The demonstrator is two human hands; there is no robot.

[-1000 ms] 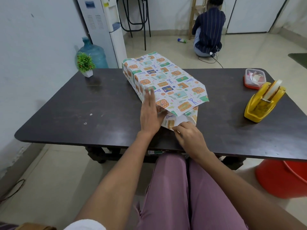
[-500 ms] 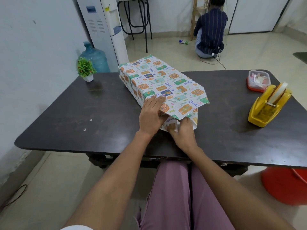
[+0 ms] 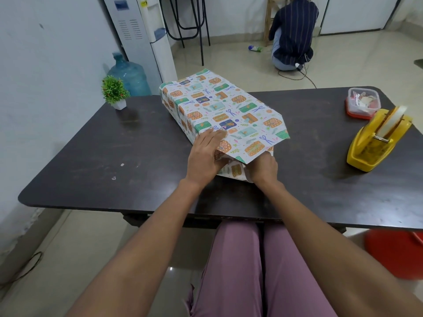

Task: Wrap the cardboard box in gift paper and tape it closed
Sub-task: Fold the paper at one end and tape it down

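From your head camera, the box (image 3: 219, 110), already covered in gift paper (image 3: 242, 124) printed with presents and bows, lies flat on the dark table (image 3: 91, 156), near the middle and close to the edge at your side. Its long axis runs from the near end in front of you away toward the far left, so the far end points at the water dispenser (image 3: 137, 30) and the near end at your lap. At that near end the top flap of paper juts out past the box toward the right. Your left hand (image 3: 204, 156) rests flat on the near left corner with its fingers (image 3: 217, 135) straight, pressing the paper down. Your right hand (image 3: 263, 168) reaches in under the jutting flap; its fingers are hidden by the paper, so I cannot tell whether it grasps anything. A yellow tape dispenser (image 3: 375, 143) stands well apart to the right, with a small plastic tub (image 3: 362, 102) just behind it.
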